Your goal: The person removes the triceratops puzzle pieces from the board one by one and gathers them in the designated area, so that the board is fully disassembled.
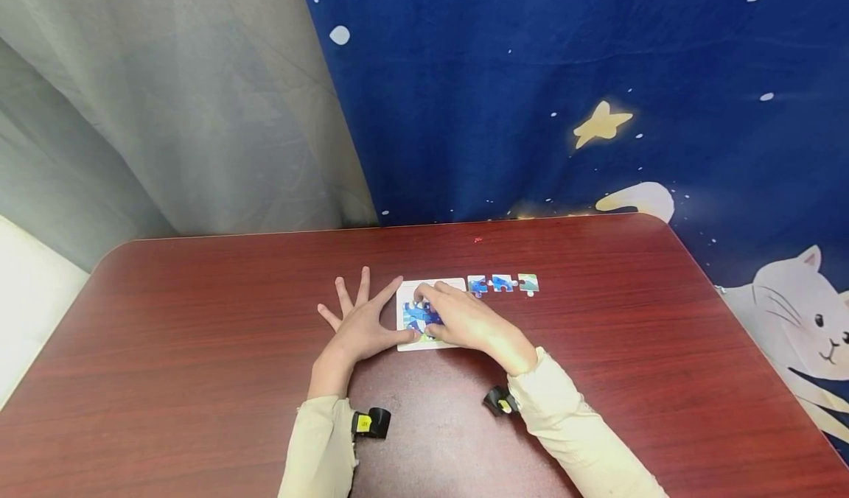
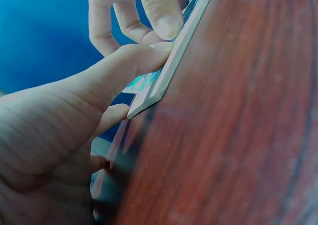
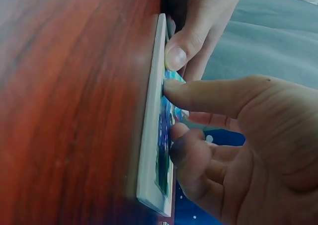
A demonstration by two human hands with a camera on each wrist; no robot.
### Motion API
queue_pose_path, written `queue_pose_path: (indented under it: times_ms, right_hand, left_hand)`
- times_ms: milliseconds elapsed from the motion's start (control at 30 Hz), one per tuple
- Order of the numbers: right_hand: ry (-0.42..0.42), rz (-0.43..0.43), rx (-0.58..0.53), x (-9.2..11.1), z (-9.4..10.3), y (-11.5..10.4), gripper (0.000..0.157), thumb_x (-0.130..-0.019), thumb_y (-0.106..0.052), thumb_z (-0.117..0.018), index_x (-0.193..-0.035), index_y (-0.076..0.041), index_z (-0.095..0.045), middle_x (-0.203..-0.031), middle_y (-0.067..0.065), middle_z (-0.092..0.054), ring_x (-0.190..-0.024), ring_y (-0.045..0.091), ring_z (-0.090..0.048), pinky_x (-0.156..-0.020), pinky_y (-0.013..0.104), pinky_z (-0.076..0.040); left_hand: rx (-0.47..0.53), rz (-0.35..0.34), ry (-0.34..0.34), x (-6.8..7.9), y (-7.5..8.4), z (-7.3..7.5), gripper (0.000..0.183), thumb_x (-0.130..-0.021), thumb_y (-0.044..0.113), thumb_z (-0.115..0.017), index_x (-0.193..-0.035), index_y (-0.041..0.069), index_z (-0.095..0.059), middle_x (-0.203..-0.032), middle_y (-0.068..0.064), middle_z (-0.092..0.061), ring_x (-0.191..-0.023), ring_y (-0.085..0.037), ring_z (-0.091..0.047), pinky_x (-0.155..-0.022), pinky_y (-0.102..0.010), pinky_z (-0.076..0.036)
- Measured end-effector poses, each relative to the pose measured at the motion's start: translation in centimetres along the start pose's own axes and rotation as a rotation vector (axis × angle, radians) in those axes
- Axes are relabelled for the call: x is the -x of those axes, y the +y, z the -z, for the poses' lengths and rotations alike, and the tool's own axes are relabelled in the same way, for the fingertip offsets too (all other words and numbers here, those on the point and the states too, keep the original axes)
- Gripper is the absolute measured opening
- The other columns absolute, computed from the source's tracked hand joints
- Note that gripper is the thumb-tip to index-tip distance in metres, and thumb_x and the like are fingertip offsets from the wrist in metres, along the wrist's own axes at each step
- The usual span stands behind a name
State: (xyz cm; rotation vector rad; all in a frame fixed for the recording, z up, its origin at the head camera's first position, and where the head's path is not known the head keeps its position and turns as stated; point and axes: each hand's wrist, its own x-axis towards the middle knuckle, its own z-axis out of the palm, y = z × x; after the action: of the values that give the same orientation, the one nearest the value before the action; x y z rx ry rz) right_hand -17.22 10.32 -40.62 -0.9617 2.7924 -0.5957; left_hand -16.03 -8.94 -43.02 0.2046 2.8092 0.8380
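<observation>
On the dark-red table, toward its far edge, lies a white-rimmed puzzle board, left hand spread against its left edge, right hand bent over it, whether pinching I cannot tell.

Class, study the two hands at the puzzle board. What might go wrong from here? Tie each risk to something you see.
The left hand and right hand are close together on the puzzle board, so they may get in each other's way. The right hand partly covers the blue picture, so it might nudge part of it unnoticed. Three loose pieces lie just beyond the board's right edge, so a sideways sweep could scatter them.
</observation>
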Motion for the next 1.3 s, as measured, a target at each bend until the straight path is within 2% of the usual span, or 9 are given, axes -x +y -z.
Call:
queue_pose_path:
  times_ms: [300,533,767,1067,1300]
  right_hand:
    - [0.051,0.046,-0.038,-0.57,-0.05,0.55,0.036,-0.075,-0.014,-0.076,-0.105,-0.012,-0.056,-0.093,0.000,-0.055,-0.076,0.013,-0.051,-0.067,0.029,-0.044]
    - [0.100,0.078,-0.023,-0.89,-0.18,0.66,0.025,-0.078,-0.009,-0.074,-0.097,-0.013,-0.058,-0.081,-0.004,-0.058,-0.072,0.011,-0.053,-0.066,0.027,-0.045]
    - [0.113,0.112,0.026,-0.94,-0.13,0.58,0.014,-0.080,-0.008,-0.070,-0.089,-0.015,-0.063,-0.075,-0.006,-0.058,-0.066,0.009,-0.052,-0.062,0.025,-0.045]
    - [0.162,0.110,0.037,-0.92,-0.32,0.63,0.033,-0.078,-0.006,-0.071,-0.104,-0.012,-0.051,-0.077,-0.005,-0.061,-0.063,0.009,-0.055,-0.058,0.025,-0.045]
    - [0.170,0.133,0.055,-0.98,-0.46,0.78,0.020,-0.080,-0.008,-0.070,-0.086,-0.014,-0.051,-0.075,-0.007,-0.055,-0.058,0.009,-0.047,-0.052,0.023,-0.039]
  left_hand:
    - [0.005,0.002,0.001,-0.01,-0.07,-0.08,0.092,-0.067,0.056,-0.074,-0.145,0.033,-0.032,-0.155,-0.012,0.007,-0.131,-0.045,0.025,-0.087,-0.072,0.019]
    - [0.011,-0.002,0.003,0.00,-0.02,-0.11,0.091,-0.067,0.055,-0.074,-0.145,0.033,-0.032,-0.155,-0.012,0.006,-0.131,-0.044,0.025,-0.087,-0.072,0.018]
    - [0.009,-0.005,0.009,-0.02,0.06,-0.07,0.091,-0.067,0.054,-0.075,-0.145,0.034,-0.033,-0.155,-0.012,0.006,-0.131,-0.044,0.025,-0.087,-0.072,0.018]
    - [0.009,0.004,-0.001,-0.04,-0.05,-0.13,0.091,-0.067,0.055,-0.075,-0.145,0.034,-0.033,-0.155,-0.012,0.007,-0.131,-0.044,0.026,-0.087,-0.072,0.019]
    - [0.008,0.008,0.002,0.03,-0.08,-0.07,0.092,-0.067,0.055,-0.075,-0.145,0.034,-0.032,-0.155,-0.012,0.007,-0.131,-0.043,0.026,-0.088,-0.071,0.019]
